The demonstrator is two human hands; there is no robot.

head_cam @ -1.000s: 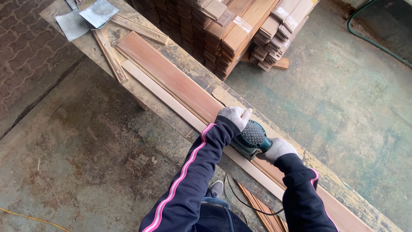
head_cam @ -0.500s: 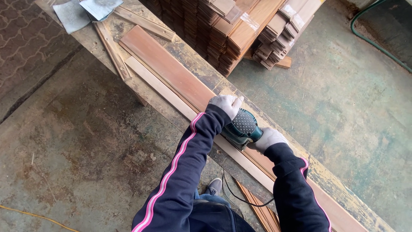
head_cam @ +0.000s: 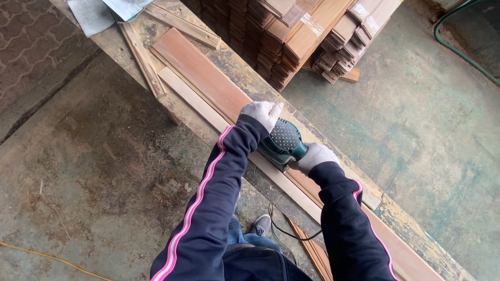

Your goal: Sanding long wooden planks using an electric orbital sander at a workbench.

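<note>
A teal electric sander (head_cam: 283,142) rests on a long reddish wooden plank (head_cam: 203,78) that lies along a worn workbench (head_cam: 245,78). My left hand (head_cam: 262,113), in a white glove, grips the sander's front end. At the rear handle my gloved right hand (head_cam: 314,156) holds on. A pale narrow strip (head_cam: 192,102) lies beside the plank on my side. The sander's black cord (head_cam: 284,231) hangs down toward the floor.
Stacks of wooden boards (head_cam: 297,36) stand behind the bench. Loose strips (head_cam: 140,57) and grey sandpaper sheets (head_cam: 91,15) lie at the bench's far left end. A green hose (head_cam: 458,52) runs at the right, a yellow cord (head_cam: 47,257) at the bottom left. More boards (head_cam: 312,252) lean under the bench.
Both hands and the sander have slid along the plank toward its far left end. The view has shifted slightly with them.
</note>
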